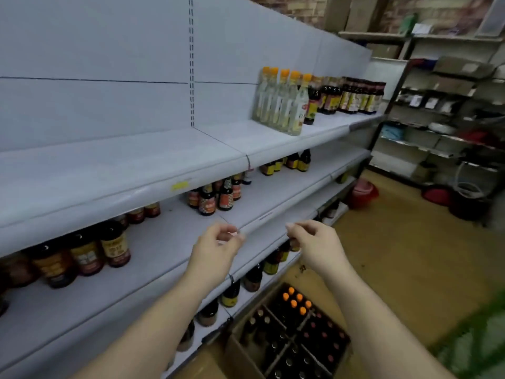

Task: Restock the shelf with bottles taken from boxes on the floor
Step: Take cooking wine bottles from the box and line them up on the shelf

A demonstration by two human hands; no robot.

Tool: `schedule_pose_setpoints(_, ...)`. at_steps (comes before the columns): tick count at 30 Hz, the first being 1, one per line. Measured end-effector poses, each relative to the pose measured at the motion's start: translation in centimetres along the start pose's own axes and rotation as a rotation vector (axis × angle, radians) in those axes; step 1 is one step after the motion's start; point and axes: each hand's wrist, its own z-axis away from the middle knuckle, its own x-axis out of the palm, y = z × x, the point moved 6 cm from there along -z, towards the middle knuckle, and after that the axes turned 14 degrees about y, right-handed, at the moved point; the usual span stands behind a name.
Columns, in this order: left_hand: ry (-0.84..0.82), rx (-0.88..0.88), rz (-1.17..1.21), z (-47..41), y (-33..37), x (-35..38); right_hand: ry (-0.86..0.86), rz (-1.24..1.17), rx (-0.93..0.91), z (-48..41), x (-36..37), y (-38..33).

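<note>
- The person's left hand (216, 243) is up in front of the white shelf unit (123, 86), near the front edge of the middle shelf (169, 250). Its fingers are bent a little and loose. It holds nothing.
- The right hand (317, 242) is next to it, at about the same height. Its fingers are loosely bent too, and it holds nothing.
- The two hands are a little apart and do not touch.
- A cardboard box (236, 351) sits open on the floor under the arms, just beside the bottom of the shelf unit. Thin walls inside split it into small spaces.
- Orange-capped bottles (296, 300) stand in the far corner of the box. Dark bottles (314, 346) with dark or reddish caps stand in the other spaces.
- On the top shelf (136, 160), clear bottles with orange caps (281, 102) stand in a group. Dark sauce bottles (352, 95) stand just beside them, farther along.
- On the middle shelf there are small dark bottles with red labels (216, 195). Jars with yellow and red labels (90, 254) stand at the left end.
- On the lower shelf (257, 294), dark bottles with yellow labels (270, 265) stand in a row.
- A red bucket (364, 192) sits on the floor farther away, near the end of the shelf unit.
- Metal racks (437, 110) with boxes and other things stand at the far side of the room.
</note>
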Motion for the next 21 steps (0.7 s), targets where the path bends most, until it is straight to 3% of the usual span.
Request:
schedule_pose_setpoints(13,-0.252,-0.121,-0.12,-8.6,-8.1,17.7,0.14,0.138,0.267,-12.8,0.4,13.1)
schedule_pose_setpoints(21,-0.332,-0.212,-0.273,-13.8,-17.2,23.3,0.052,0.227,0.455,-18.5,4.8,22.3)
